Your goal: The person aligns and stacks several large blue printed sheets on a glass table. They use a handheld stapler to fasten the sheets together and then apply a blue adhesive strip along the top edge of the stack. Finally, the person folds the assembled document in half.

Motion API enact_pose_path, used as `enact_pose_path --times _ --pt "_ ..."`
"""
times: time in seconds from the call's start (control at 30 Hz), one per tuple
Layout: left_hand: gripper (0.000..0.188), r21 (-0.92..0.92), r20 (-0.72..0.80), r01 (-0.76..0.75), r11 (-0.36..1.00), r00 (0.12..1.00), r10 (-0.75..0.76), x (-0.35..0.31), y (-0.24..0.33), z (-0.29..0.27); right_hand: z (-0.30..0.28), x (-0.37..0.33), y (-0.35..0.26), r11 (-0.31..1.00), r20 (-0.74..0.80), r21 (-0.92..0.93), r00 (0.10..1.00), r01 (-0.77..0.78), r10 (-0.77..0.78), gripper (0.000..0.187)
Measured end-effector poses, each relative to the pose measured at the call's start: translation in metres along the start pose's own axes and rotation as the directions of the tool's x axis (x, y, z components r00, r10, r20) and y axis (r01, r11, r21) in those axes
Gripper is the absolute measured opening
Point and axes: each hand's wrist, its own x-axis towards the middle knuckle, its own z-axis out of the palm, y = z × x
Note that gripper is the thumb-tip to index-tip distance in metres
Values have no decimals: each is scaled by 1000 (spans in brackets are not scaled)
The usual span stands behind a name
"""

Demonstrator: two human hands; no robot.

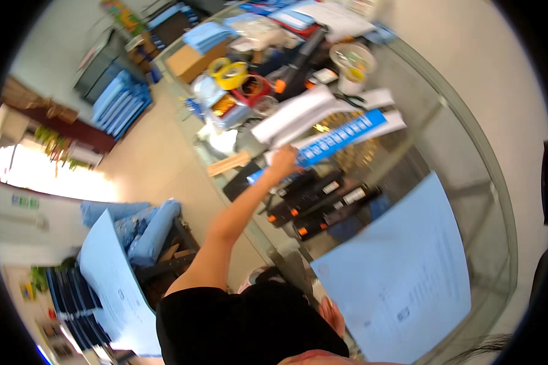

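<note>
The long blue printed strip (341, 137) is seen lying slantwise on the glass table (469, 140), its lower left end held in the left hand (283, 161), whose fingers are closed on that end. The left arm is stretched forward from the black sleeve. Rolled white paper sheets (298, 112) lie just beside the strip, above it. Below the strip, a row of black tubes with orange caps (323, 204) is laid side by side. A large pale blue sheet (402, 280) is spread over the near part of the table; the right hand (332, 316) is seen at its lower left edge, touching it; whether it grips the sheet cannot be told. Farther off, a yellow tape roll (231, 74) and a white cup (352, 64) stand among clutter.
</note>
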Motion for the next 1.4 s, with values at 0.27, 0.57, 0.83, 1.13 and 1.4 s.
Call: enact_pose_path --times 0.27,0.57,0.83,1.13,1.4 --pt "74 -385 -61 72 920 993 -103 2 -5 12 -55 44 -99 870 -537 -363 688 333 -487 38" --pt "35 -768 49 176 616 975 -217 9 -2 -38 5 87 -180 788 -531 -457 584 412 -614 37" --pt "16 -560 -138 38 827 981 -138 19 9 -41 -84 132 -194 807 -451 -529 717 265 -531 50" --pt "19 -510 -429 -121 852 894 -130 10 79 -140 -35 112 -195 685 -346 -680 708 263 -615 38" --pt "28 -692 -523 -653 308 747 410 -79 156 -234 98 20 -143 267 274 -784 699 560 -661 48"
